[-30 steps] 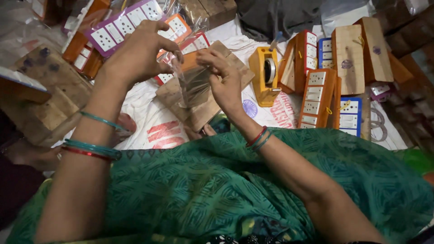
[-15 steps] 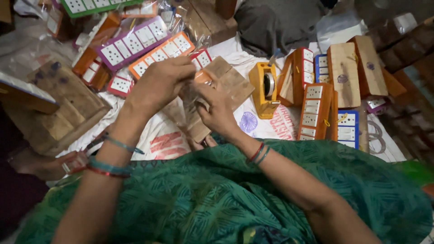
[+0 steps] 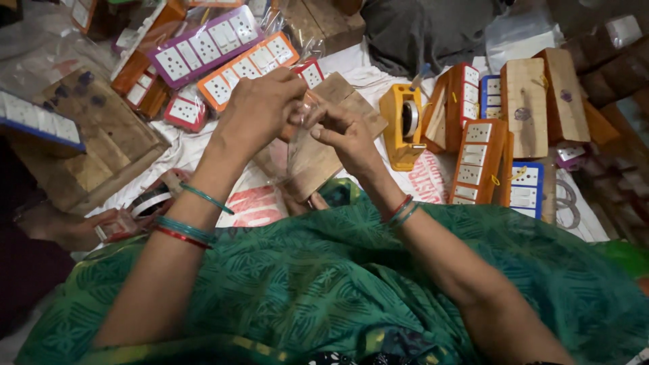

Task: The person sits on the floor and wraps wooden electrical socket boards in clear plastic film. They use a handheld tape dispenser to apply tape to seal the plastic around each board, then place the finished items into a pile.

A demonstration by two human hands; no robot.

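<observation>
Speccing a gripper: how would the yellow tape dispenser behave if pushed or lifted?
The yellow tape dispenser stands on a broad flat base, so a push probably slides it rather than tips it. It looks like rigid moulded plastic, probably stiff. The cloth sheet under it is creased, so sliding may snag.

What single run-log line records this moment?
left hand: grips clear bag | right hand: pinches bag top | below: wooden board

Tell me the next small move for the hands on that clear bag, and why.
Probably press the bag's top edge flat. Both the left hand and right hand pinch the clear plastic bag at its top, over the wooden board, and a yellow tape dispenser stands nearby.
</observation>
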